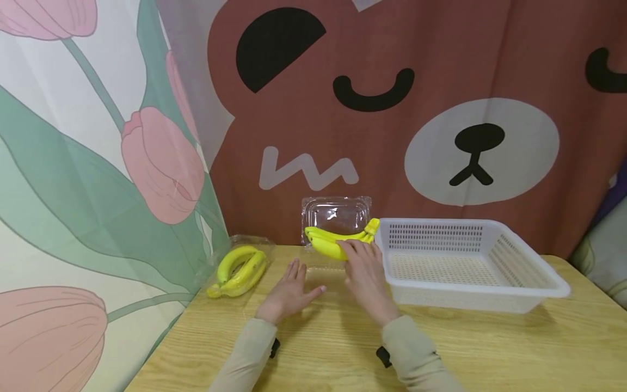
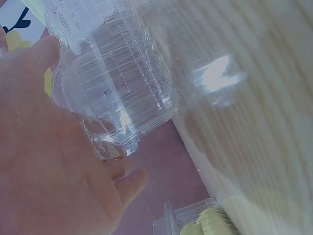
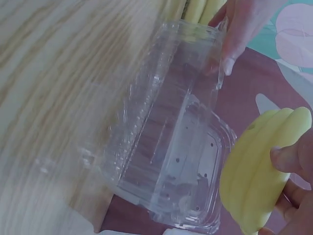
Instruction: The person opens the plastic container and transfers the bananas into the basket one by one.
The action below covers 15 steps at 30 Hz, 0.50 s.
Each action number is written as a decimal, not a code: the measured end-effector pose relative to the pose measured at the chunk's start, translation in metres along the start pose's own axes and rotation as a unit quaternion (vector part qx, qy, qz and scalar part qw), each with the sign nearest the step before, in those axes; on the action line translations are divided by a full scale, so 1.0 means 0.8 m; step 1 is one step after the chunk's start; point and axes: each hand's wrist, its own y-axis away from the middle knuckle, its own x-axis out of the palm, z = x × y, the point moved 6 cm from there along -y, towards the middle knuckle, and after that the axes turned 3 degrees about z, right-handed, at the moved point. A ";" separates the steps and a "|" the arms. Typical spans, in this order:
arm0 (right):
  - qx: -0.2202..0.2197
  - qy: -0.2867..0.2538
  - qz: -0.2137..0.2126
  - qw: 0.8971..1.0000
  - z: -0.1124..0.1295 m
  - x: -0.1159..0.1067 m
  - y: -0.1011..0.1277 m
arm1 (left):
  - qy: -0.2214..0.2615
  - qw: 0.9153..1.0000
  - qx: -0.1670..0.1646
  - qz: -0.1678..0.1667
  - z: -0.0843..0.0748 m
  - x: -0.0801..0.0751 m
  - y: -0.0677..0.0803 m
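Fingers of the right hand (image 1: 364, 268) curl around a bunch of yellow plastic bananas (image 1: 338, 242), lifting it just above the open clear plastic clamshell container (image 1: 335, 215) at the back of the light wooden table (image 1: 490, 348). Beside it, the left hand (image 1: 289, 291) lies flat with straight fingers on the container's near edge, gripping nothing. A white perforated plastic basket (image 1: 534, 272) sits just right of the bananas. Another yellow banana bunch (image 1: 239, 270) rests in a second clear container near the table's left edge.
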 end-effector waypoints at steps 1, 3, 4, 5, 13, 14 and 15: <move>0.000 -0.003 -0.005 1.000 -0.002 -0.002 0.000 | -0.002 1.000 0.001 0.000 0.000 0.000 0.000; 0.004 -0.009 -0.013 1.000 -0.005 -0.006 0.000 | -0.003 1.000 0.003 0.000 0.000 0.001 -0.001; 0.008 -0.012 -0.013 1.000 -0.007 -0.008 0.000 | -0.004 1.000 0.003 0.000 0.000 0.001 -0.001; 0.010 -0.016 -0.013 1.000 -0.009 -0.010 -0.001 | -0.005 1.000 0.004 0.000 0.000 0.001 -0.001; 0.025 -0.027 -0.012 0.999 -0.024 -0.023 -0.002 | -0.012 1.000 0.005 -0.002 0.000 0.002 -0.002; 0.026 -0.030 -0.014 0.999 -0.026 -0.025 -0.002 | -0.013 1.000 0.005 -0.001 0.000 0.002 -0.002; 0.026 -0.032 -0.017 0.999 -0.028 -0.027 -0.001 | -0.013 1.000 0.005 -0.001 0.000 0.002 -0.001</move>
